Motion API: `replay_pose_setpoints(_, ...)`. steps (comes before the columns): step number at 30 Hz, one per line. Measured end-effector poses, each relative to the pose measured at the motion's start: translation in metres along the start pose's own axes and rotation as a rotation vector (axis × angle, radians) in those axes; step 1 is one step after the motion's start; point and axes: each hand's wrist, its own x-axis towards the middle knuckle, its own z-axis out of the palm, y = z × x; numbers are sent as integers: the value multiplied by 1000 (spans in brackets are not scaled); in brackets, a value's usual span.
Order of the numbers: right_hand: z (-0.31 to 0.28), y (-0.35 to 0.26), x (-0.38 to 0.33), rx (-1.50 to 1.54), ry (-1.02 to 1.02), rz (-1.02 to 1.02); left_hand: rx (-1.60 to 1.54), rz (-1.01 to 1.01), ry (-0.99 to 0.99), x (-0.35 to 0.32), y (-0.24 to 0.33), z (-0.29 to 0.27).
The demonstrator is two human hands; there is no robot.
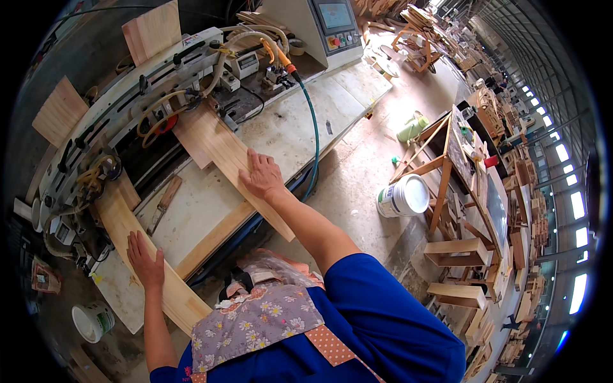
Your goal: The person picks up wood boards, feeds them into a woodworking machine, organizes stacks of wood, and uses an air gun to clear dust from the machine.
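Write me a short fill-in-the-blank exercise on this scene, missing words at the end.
1. The left hand rests on a long board made of ____.
2. The right hand lies on another board, and the sleeve on that arm is coloured ____.
3. Of the two hands, the one nearer the control panel is the ____ hand.
4. The person's apron is printed with a pattern of ____.

Missing words: wood; blue; right; flowers.

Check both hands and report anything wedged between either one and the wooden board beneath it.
Nothing visible is in the way: the left hand rests directly on the left board, and the right hand directly on the right board.
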Motion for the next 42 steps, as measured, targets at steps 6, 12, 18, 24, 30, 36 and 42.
replay_pose_setpoints(6, -3, -2, 0, 10, -1, 3, 7, -1, -2, 0, 1, -1)
replay_pose_setpoints(12, -2, -2, -1, 3, 2, -3, 7, 0, -5, 0, 0, -1)
replay_pose_setpoints(18, -4, -3, -2, -1, -16, 3, 12, -9, -15, 0, 2, -2)
replay_pose_setpoints(24, -6, -4, -1, -14, -20, 0, 14, -1, -9, 0, -1, 0)
replay_pose_setpoints(30, -7, -6, -2, -34, -5, -10, 11, 0, -9, -1, -1, -1)
replay_pose_setpoints(36, 3, 2, 1, 7, 17, -6, -2, 1, -10, 0, 0, -1)
replay_pose_setpoints(42, -2, -3, -1, 0, 8, -10, 4, -1, -8, -1, -1, -1)
